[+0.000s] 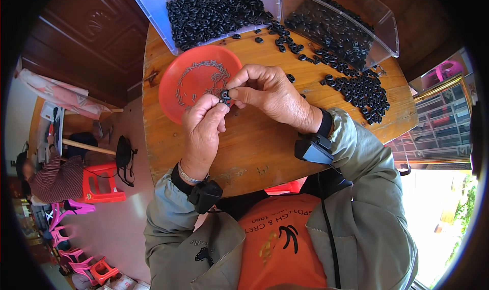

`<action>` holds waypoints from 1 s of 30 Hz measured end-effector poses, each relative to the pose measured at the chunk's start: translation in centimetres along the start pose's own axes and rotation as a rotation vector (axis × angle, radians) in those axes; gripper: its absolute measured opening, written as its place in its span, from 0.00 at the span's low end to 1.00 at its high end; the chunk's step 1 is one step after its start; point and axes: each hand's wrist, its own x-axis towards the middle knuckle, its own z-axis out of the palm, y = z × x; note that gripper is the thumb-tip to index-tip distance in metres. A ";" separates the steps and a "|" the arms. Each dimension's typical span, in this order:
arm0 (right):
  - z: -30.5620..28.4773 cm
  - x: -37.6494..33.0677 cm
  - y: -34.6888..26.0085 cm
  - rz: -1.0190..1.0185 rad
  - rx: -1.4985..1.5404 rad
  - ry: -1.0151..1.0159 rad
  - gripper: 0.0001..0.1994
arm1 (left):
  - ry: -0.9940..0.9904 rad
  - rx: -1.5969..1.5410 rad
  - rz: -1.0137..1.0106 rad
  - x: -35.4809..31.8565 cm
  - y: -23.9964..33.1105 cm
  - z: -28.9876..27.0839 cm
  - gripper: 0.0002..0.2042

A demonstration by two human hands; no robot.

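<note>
Left hand (202, 129) fingers pinched on small black part (224, 96) | right hand (267, 94) fingers pinched on same part

Round wooden table (265, 152), dark panelled door (97, 30), pinkish floor (122, 224), red and pink plastic chairs (102, 185), perhaps daylight at right.

A small black ring (224, 95) sat pinched between both hands' fingertips, just above the red dish's (173, 94) edge.
</note>
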 end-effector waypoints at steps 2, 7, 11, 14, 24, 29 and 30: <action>0.0 0.0 0.1 0.009 -0.005 -0.001 0.04 | 0.003 0.015 0.007 0.0 0.2 0.2 0.07; -0.1 0.0 0.5 -0.026 -0.013 -0.048 0.07 | 0.008 0.070 0.016 0.0 0.0 0.0 0.07; -0.3 0.0 0.3 -0.028 -0.041 -0.078 0.08 | 0.035 0.041 0.000 0.0 -0.1 0.1 0.08; -0.4 0.0 0.3 -0.037 -0.052 -0.092 0.08 | 0.018 0.053 0.020 0.1 -0.3 0.0 0.08; -0.1 0.0 0.7 0.003 0.006 -0.052 0.09 | 0.030 0.007 0.023 0.0 -0.2 0.3 0.08; 0.0 -0.1 0.8 -0.003 0.014 -0.050 0.09 | 0.025 0.023 0.028 -0.1 -0.4 0.1 0.08; 0.1 -0.1 0.8 -0.009 0.011 -0.049 0.10 | 0.028 0.010 0.023 -0.1 -0.4 0.1 0.08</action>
